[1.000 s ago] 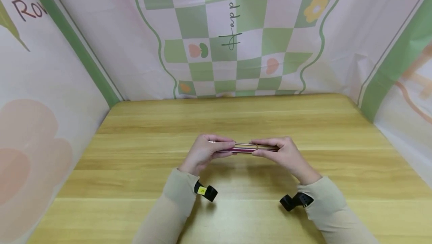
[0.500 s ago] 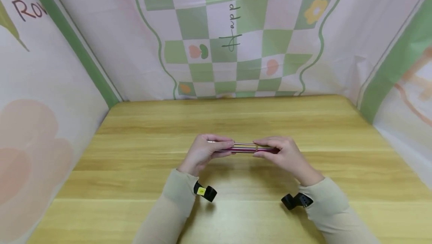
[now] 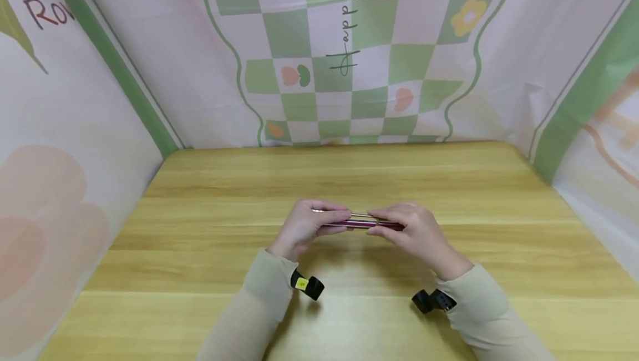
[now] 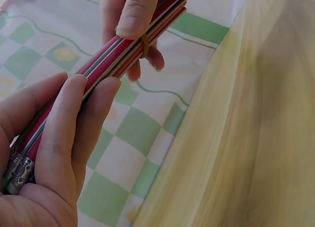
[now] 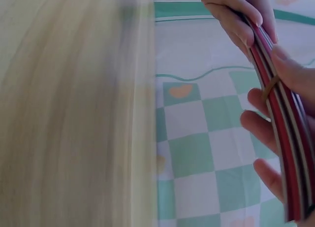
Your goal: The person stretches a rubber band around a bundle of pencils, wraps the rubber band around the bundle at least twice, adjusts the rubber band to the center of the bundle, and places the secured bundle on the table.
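A bundle of red and dark striped pencils (image 3: 360,223) is held level above the table between both hands. My left hand (image 3: 303,227) grips its left part, where metal ferrules (image 4: 22,170) of the pencils show in the left wrist view. On the right part, my right hand (image 3: 416,230) pinches the bundle between thumb and fingers. A tan rubber band (image 4: 144,46) circles the pencils beside the right fingertips. In the right wrist view the pencils' far ends fan slightly past the right hand, with the rubber band (image 5: 269,88) near the thumb.
Below the hands lies a light wooden table (image 3: 249,178). Printed cloth (image 3: 366,100) with green checks hangs along its back edge, and more cloth (image 3: 65,183) rises at the sides. Each wrist carries a small black camera (image 3: 314,288).
My right hand has shifted slightly left, closer to the left hand, so less of the pencils shows between them. Both hands keep their hold on the bundle.
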`<state>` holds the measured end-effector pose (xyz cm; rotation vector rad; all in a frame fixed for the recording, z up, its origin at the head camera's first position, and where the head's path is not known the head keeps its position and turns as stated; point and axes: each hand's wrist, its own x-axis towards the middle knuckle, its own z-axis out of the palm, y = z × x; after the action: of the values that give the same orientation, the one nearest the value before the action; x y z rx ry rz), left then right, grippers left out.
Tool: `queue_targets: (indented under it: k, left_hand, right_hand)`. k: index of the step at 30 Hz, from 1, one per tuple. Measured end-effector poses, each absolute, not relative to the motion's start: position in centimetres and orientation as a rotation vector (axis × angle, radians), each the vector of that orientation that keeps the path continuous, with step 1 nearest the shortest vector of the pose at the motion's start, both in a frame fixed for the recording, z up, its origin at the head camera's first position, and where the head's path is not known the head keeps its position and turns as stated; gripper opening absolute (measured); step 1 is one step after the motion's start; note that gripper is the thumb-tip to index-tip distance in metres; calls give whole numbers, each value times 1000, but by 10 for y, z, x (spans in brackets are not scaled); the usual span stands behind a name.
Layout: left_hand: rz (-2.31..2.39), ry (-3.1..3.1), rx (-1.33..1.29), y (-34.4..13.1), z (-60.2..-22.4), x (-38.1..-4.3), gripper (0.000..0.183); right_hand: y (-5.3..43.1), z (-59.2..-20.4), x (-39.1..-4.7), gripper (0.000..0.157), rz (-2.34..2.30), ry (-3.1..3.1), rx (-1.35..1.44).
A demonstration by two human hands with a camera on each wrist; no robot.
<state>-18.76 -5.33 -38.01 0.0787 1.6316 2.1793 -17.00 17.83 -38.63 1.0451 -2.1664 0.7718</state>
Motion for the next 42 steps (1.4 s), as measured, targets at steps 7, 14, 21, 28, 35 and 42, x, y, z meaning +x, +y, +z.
queue_targets:
  k: [7,14,21,28,35,42]
  left_hand:
    - [2169,1638,63,-50,-381,-187,24]
    - [2198,1651,32,-53,-380,-188,24]
    - [2195,1645,34,-51,-379,-188,24]
    - [2167,1666,75,-44,-380,-185,24]
    - [2160,1661,98,-39,-384,-183,23]
    - [2154,1653,94,-47,-382,-185,24]
  right_hand:
    - [176,-386,-168,44,650,-2202,1048]
    - [183,-384,-167,45,690,-2334,952]
    - [180,-385,-167,39,605,-2272,990]
    - [169,-386,-163,41,564,-2297,988]
    - [162,-385,-157,43,583,-2388,922]
    - [171,-384,-159,52,569,-2490,817]
